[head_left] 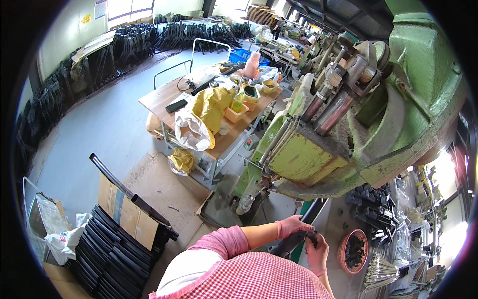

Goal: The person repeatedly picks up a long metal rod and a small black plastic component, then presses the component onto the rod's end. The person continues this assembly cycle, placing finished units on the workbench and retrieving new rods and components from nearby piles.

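Observation:
Both hands wear pink gloves and meet at the lower middle, close under the big green press (308, 154). My left hand (293, 227) is closed around a black tube (312, 211), which slants up and to the right past the fingers. Just right of it, my right hand (317, 254) pinches a small dark piece (312, 240) against the tube. What kind of piece this is cannot be made out. A wider black part of the work (286, 246) shows below the left hand, partly hidden by the arm.
A red basket (340, 251) of small black parts stands right of my hands, near bundled pale rods (381, 273). Black curved tubes (112, 254) fill a carton at lower left. A cluttered wooden table (159, 102) stands ahead. Black frames (134, 45) line the wall.

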{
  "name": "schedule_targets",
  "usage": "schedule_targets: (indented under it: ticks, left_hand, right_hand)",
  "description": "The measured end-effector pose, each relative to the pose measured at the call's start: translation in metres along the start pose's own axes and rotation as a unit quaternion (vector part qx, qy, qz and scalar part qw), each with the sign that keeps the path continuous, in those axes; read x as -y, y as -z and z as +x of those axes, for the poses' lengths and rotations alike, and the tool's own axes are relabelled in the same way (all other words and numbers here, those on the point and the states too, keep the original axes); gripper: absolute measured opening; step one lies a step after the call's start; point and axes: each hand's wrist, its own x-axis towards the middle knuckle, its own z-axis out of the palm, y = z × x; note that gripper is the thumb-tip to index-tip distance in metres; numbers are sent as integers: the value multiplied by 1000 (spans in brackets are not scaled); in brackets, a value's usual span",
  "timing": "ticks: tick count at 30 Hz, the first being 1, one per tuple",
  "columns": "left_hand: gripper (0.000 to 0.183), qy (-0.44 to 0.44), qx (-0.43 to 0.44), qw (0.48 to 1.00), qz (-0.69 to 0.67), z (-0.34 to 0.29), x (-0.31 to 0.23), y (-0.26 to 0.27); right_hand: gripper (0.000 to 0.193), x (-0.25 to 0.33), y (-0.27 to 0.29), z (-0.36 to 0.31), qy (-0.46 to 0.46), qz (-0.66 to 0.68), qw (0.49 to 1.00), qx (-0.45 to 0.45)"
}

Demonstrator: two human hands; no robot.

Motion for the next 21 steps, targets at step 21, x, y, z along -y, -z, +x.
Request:
schedule_targets:
  ticks: [21]
  left_hand:
    - [41, -102, -9, 991, 90, -28, -5, 6]
  right_hand:
    - [28, -19, -20, 4, -279, 685, 670, 69]
